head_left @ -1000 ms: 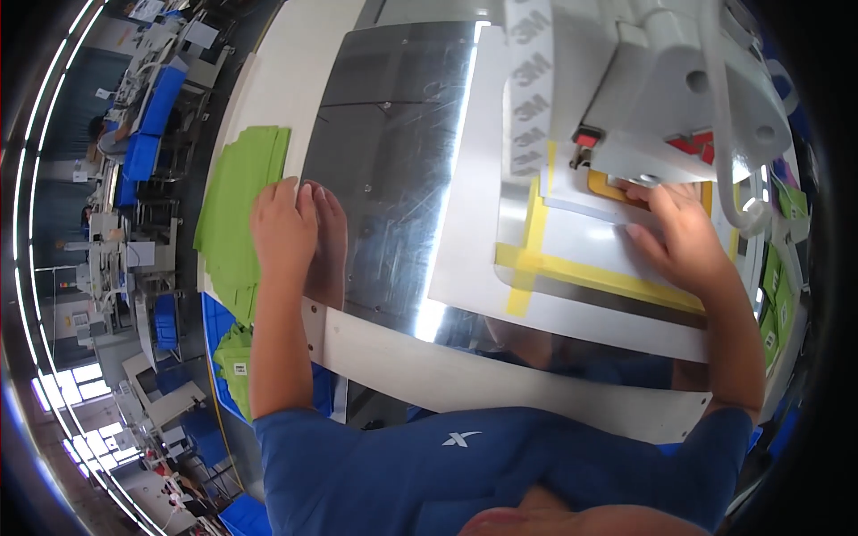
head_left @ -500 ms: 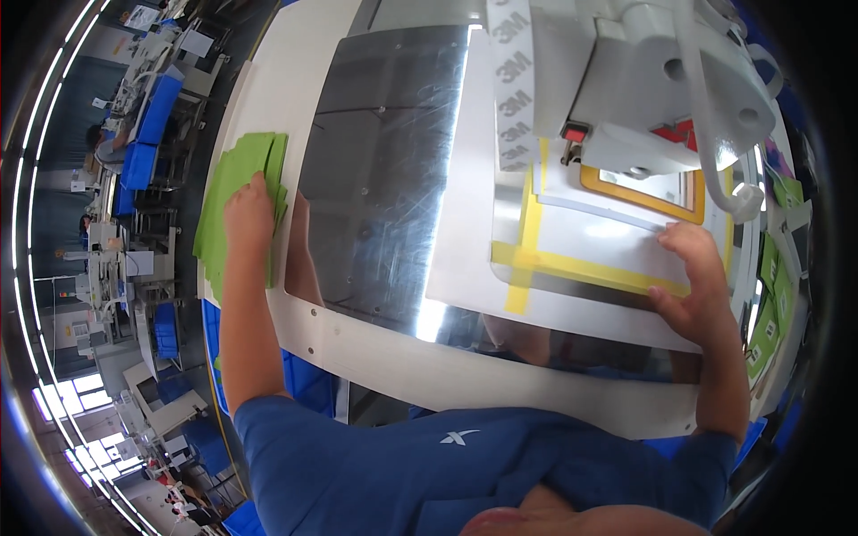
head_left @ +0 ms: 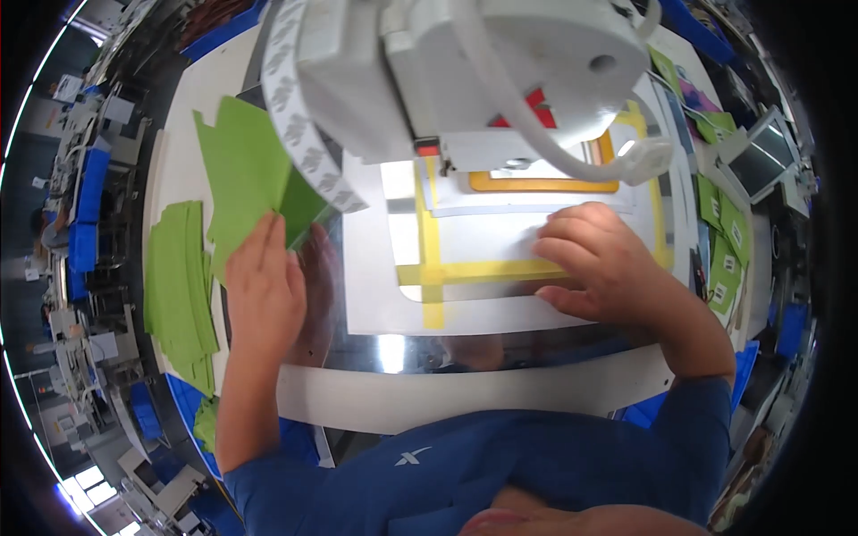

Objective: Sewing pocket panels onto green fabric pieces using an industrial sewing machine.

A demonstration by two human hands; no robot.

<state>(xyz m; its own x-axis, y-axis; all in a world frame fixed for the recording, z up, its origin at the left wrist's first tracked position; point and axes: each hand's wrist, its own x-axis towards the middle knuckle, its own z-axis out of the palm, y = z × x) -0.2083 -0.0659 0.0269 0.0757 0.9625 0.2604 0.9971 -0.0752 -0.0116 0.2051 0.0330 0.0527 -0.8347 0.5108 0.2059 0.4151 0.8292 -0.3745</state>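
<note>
My left hand [head_left: 265, 299] is shut on the lower edge of a green fabric piece [head_left: 243, 165], which stands up from the surface and folds over on its right side. To its left lies the stack of similar green pieces [head_left: 177, 290]. My right hand [head_left: 612, 268] is open, thumb apart from the fingers, above the white board [head_left: 500, 234]; whether it touches the board I cannot tell. Yellow tape [head_left: 509, 272] runs along that board's near and side edges. Behind it, an orange frame [head_left: 541, 185] lies under the machine head [head_left: 527, 71].
A white printed strip [head_left: 299, 116] hangs down left of the machine head. A thick pale cable [head_left: 514, 98] loops in front of it. Shiny metal plate [head_left: 357, 351] covers part of the table. At the right are more green pieces [head_left: 731, 228] with white labels and a screen [head_left: 762, 159].
My left hand has lifted a green piece off the stack and carried it right, over the metal plate. My right hand has shifted left over the white board. The view has turned rightward.
</note>
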